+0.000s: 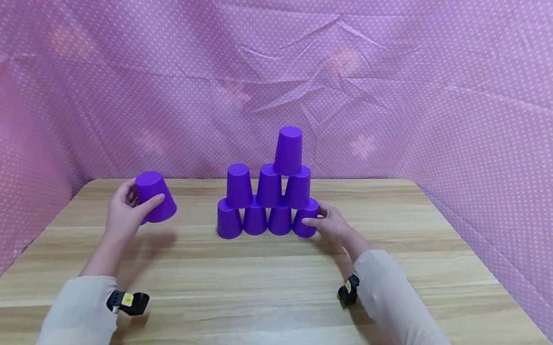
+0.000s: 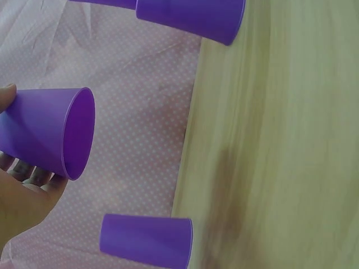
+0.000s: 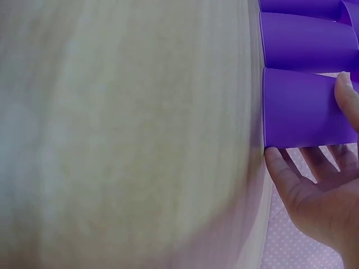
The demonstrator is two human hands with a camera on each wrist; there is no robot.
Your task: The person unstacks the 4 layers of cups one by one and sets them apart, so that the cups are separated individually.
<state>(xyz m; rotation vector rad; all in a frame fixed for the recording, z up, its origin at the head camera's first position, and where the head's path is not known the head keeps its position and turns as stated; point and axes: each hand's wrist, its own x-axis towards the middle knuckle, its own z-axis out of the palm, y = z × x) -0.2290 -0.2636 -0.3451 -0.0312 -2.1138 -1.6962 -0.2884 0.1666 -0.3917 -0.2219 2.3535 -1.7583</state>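
My left hand (image 1: 125,210) grips an upside-down purple cup (image 1: 151,193), thumb on its near side, and holds it above the table left of the stack. In the left wrist view its open mouth (image 2: 81,134) shows. A second purple cup (image 2: 147,240) stands past it there, mostly hidden behind the held cup in the head view. At the stack's right end, my right hand (image 1: 333,224) holds the last bottom-row cup (image 1: 302,226) between thumb and fingers. Three cups make the middle row (image 1: 269,187); one top cup (image 1: 288,151) rests over its right two.
The wooden table (image 1: 208,298) has rounded far corners. Pink dotted cloth (image 1: 270,62) hangs behind it and along both sides. A black strapped device (image 1: 134,302) sits on the left wrist, and another strapped device (image 1: 347,290) on the right.
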